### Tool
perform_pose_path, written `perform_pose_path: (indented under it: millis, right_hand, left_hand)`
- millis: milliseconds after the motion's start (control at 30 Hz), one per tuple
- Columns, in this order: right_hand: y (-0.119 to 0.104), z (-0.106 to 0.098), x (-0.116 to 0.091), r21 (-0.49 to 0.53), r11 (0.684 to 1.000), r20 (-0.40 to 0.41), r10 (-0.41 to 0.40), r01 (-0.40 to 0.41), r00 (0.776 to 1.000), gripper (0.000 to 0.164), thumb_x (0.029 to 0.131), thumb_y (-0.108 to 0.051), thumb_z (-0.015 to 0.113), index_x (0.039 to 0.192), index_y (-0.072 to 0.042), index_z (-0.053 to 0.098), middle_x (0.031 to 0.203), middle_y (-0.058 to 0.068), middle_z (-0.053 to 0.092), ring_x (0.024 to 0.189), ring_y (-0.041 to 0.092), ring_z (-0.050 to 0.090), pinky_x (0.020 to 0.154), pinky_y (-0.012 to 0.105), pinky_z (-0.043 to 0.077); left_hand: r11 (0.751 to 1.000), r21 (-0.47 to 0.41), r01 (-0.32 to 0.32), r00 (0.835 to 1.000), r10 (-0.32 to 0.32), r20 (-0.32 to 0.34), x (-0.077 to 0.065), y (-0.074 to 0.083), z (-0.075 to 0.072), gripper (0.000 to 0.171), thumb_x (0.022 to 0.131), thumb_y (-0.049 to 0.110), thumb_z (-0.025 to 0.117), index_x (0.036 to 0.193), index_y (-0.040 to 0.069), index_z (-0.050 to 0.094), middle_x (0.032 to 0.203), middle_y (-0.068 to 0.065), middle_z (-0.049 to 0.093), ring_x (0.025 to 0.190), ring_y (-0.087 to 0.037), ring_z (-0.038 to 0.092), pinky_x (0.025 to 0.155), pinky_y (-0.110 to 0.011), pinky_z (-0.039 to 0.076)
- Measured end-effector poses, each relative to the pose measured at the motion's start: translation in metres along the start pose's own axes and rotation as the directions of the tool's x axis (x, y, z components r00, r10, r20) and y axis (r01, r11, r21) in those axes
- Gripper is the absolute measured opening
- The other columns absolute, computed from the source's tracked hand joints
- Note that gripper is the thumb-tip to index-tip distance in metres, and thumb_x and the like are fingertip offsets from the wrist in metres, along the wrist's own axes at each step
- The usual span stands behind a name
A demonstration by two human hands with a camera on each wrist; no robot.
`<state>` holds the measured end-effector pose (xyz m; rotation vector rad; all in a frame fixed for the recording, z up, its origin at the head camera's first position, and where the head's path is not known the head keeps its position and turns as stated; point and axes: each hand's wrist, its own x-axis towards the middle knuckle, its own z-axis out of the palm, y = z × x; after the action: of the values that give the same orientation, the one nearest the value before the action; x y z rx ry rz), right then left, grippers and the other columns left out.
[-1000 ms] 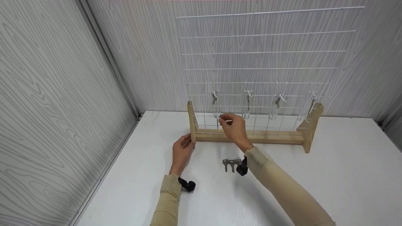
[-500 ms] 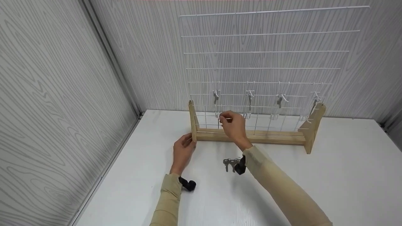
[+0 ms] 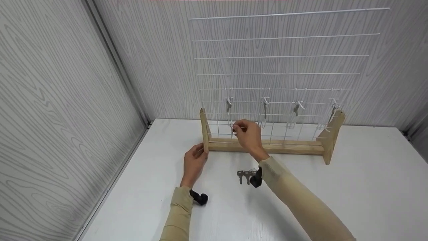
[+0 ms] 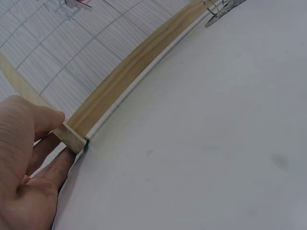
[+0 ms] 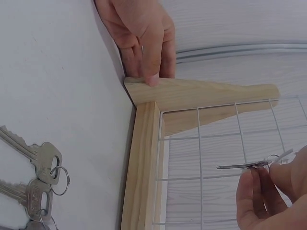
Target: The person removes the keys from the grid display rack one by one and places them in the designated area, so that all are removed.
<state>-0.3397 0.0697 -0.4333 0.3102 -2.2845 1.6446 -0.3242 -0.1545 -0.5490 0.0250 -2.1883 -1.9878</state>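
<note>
In the head view, my left hand (image 3: pixel 194 164) grips the front foot of the wooden left end piece (image 3: pixel 204 130), which helps hold up a white wire grid rack (image 3: pixel 277 57). The left wrist view shows the thumb on one face of that wood and fingers on the other. My right hand (image 3: pixel 249 136) is at the rack's lower left hook. Between its thumb and fingers it pinches a key (image 5: pixel 235 166) with a small ring; the ring is right at the white hook tip (image 5: pixel 285 155). Fingers partly cover the key's head.
Several loose keys with rings (image 3: pixel 240 177) lie on the white table (image 3: pixel 220 214) under the right wrist. Along the upper row of hooks, keys such as this one (image 3: pixel 296 109) hang. The lower row has more hooks (image 3: pixel 291 125). A wooden right end piece (image 3: pixel 331 140) stands opposite.
Both hands keep nearly the same places; the right fingers shift only slightly at the lower left hook. The whole head view sways a little.
</note>
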Motion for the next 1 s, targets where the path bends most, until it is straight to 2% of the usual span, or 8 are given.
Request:
perform_pose_path:
  millis: [300,633,1000]
  right_hand:
    - [-0.004,-0.004,-0.003,-0.021,1.0,0.002,-0.01,0.01,1.0,0.014,0.105,-0.004,0.066,0.108,0.003,0.078,0.103,0.02,0.078,0.097,0.035,0.077,0.081,0.033,0.067]
    - [-0.007,-0.009,-0.008,-0.058,0.996,0.013,-0.07,0.071,0.997,0.013,0.105,-0.004,0.067,0.107,0.003,0.078,0.1,0.018,0.078,0.094,0.034,0.077,0.08,0.036,0.067]
    - [-0.012,-0.015,-0.021,-0.029,0.994,0.032,-0.105,0.106,0.994,0.012,0.105,-0.006,0.067,0.105,0.0,0.078,0.097,0.014,0.078,0.09,0.028,0.076,0.076,0.028,0.065]
  left_hand:
    - [1.0,-0.009,0.006,1.0,-0.005,0.004,-0.001,0.0,-0.001,0.04,0.103,0.008,0.068,0.143,0.008,0.066,0.146,-0.017,0.065,0.137,-0.032,0.063,0.11,-0.041,0.058]
    - [1.0,0.0,-0.013,1.0,0.013,-0.006,0.0,-0.002,0.0,0.038,0.103,0.007,0.068,0.141,0.008,0.067,0.142,-0.018,0.067,0.134,-0.031,0.065,0.109,-0.042,0.058]
    - [1.0,0.002,-0.005,1.0,0.005,-0.005,0.0,0.0,0.001,0.038,0.103,0.008,0.067,0.141,0.009,0.067,0.144,-0.017,0.066,0.135,-0.031,0.065,0.109,-0.041,0.058]
